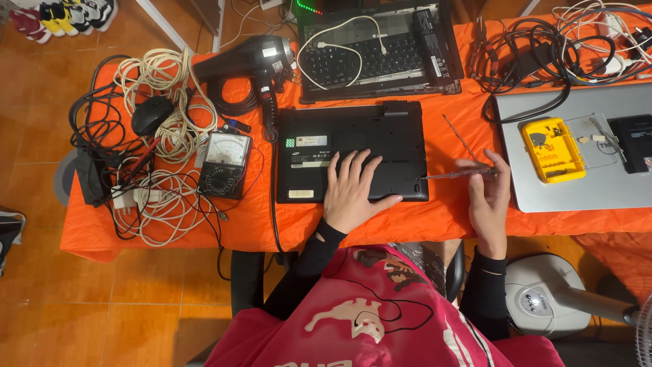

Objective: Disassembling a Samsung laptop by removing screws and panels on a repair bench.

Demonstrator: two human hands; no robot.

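A black laptop [319, 136] lies upside down on the orange-covered table [448, 217], its underside facing up. My left hand [353, 194] rests flat on the laptop's near right part, fingers spread. My right hand [489, 200] grips a thin screwdriver [458, 175] held level, its tip touching the laptop's right near corner. A second thin rod-like tool [458, 134] lies on the cloth just beyond it.
A second opened laptop [380, 51] with a white cable lies behind. A heat gun [248, 58], an analog multimeter [225, 164], a mouse [152, 114] and tangled cables sit left. A silver laptop [577, 194] with a yellow bit case [551, 149] is right. A fan base [543, 295] stands below.
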